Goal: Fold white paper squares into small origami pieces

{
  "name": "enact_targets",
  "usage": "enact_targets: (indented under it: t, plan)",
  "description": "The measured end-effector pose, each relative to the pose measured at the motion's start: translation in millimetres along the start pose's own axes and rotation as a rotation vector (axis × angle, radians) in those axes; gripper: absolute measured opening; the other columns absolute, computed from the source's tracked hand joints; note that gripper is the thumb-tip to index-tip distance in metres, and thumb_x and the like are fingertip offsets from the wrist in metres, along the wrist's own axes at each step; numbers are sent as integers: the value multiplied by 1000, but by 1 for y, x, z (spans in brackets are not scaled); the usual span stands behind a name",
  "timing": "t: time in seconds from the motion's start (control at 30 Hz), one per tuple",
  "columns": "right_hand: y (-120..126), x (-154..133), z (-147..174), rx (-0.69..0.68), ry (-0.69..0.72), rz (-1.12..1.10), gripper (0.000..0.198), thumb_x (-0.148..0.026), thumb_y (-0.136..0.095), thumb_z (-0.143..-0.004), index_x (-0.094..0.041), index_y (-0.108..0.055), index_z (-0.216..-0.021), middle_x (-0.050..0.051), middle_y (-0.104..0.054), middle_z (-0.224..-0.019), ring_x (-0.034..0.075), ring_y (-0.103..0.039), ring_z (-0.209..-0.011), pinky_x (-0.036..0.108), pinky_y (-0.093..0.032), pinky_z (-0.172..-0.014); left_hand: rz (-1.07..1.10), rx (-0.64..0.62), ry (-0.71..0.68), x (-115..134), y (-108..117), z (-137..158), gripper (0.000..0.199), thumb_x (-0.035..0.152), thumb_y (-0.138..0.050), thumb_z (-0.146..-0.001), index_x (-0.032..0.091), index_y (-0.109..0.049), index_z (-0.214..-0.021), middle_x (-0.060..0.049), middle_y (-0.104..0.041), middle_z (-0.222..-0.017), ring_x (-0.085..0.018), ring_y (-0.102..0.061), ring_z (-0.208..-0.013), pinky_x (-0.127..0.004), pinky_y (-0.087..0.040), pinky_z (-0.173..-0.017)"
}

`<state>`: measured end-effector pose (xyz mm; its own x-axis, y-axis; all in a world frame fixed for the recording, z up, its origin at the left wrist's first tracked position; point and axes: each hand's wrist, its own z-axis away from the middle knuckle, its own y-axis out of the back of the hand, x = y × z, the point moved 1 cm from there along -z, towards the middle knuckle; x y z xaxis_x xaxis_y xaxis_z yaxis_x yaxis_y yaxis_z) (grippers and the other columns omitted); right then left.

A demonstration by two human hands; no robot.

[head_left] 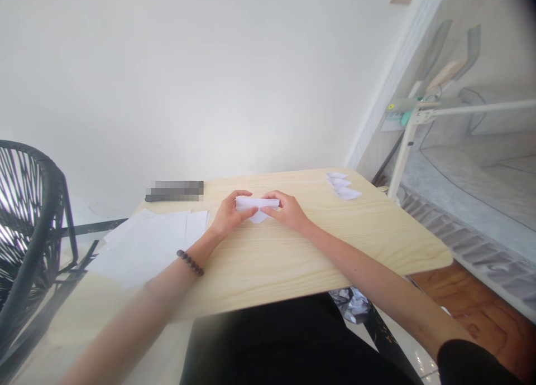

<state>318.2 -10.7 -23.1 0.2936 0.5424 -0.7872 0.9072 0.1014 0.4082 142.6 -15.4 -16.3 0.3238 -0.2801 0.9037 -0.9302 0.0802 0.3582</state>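
Observation:
Between my two hands is a folded piece of white paper, with a straight top edge and a pointed lower part. My left hand grips its left end, thumb on the near face and fingers behind. On the other end, my right hand pinches the paper in the same way. Both thumbs nearly meet at its middle. Loose white sheets lie spread on the table left of my left hand. Several small folded white paper pieces rest in an overlapping row at the far right.
The light wooden table stands against a white wall. A dark, blurred-out object lies at its back left. A black woven chair stands at the left. Crumpled shiny material shows below the front edge. A white metal frame rises at the right.

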Motion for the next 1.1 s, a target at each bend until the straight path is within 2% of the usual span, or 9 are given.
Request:
enact_targets:
  t: [0.17,0.27,0.4,0.53,0.7,0.77,0.87,1.0,1.1]
  plan:
    - [6,3,-3,-15,12,-12,30,-30,-57,-67,-18,-55,-94,2,-59,-94,13,-55,-79,25,-43,-68,54,-41,22,4,1,-1,50,36,-64,-60,13,-51,-103,-3,-60,-70,-12,-54,-59,-21,-42,-52]
    - [10,8,-6,-31,-46,-56,35,-32,-59,-66,-18,-53,-97,3,-58,-95,12,-56,-74,25,-44,-65,92,-103,32,4,3,-2,52,36,-63,-62,11,-52,-106,-4,-62,-71,-13,-56,-60,-21,-42,-53]
    - [13,15,-7,-95,-135,-172,42,-31,-61,-64,-17,-49,-102,3,-59,-86,12,-56,-69,24,-46,-60,127,-261,58,3,9,-2,57,35,-60,-66,13,-46,-117,-2,-63,-70,-12,-56,-62,-21,-42,-57]
    - [16,19,-8,-159,-183,-277,44,-28,-61,-65,-16,-47,-105,4,-60,-83,13,-58,-73,24,-47,-62,219,-427,97,6,16,-1,63,32,-58,-68,13,-37,-125,-4,-64,-83,-14,-58,-77,-25,-42,-71]
    - [18,21,-6,-164,-188,-265,44,-28,-61,-65,-16,-48,-105,5,-61,-86,13,-58,-74,25,-47,-62,266,-543,111,7,17,2,65,29,-58,-71,16,-30,-128,-6,-63,-90,-15,-57,-83,-29,-41,-76]
    - [16,20,-6,-124,-173,-212,42,-29,-61,-64,-15,-49,-102,5,-60,-85,13,-58,-71,24,-46,-61,281,-533,86,5,14,2,62,29,-57,-71,17,-33,-127,-7,-62,-92,-17,-57,-86,-32,-42,-77]
    - [10,17,-5,-42,-152,-127,40,-31,-61,-63,-15,-50,-99,3,-60,-82,11,-56,-66,22,-45,-58,289,-423,35,1,8,1,53,32,-59,-69,14,-44,-117,-10,-58,-101,-20,-54,-92,-32,-43,-77]
    - [0,11,-3,18,-123,1,37,-34,-60,-63,-18,-52,-96,1,-59,-83,8,-51,-56,21,-42,-53,86,-185,12,-6,4,-2,47,37,-63,-64,15,-52,-105,-7,-60,-93,-17,-56,-79,-28,-45,-67]
    - [-3,9,-2,30,-103,27,36,-33,-59,-64,-18,-52,-96,2,-59,-87,8,-50,-57,21,-42,-53,55,-102,11,-10,4,-4,50,39,-65,-62,15,-52,-104,-5,-60,-88,-17,-56,-74,-27,-44,-63]
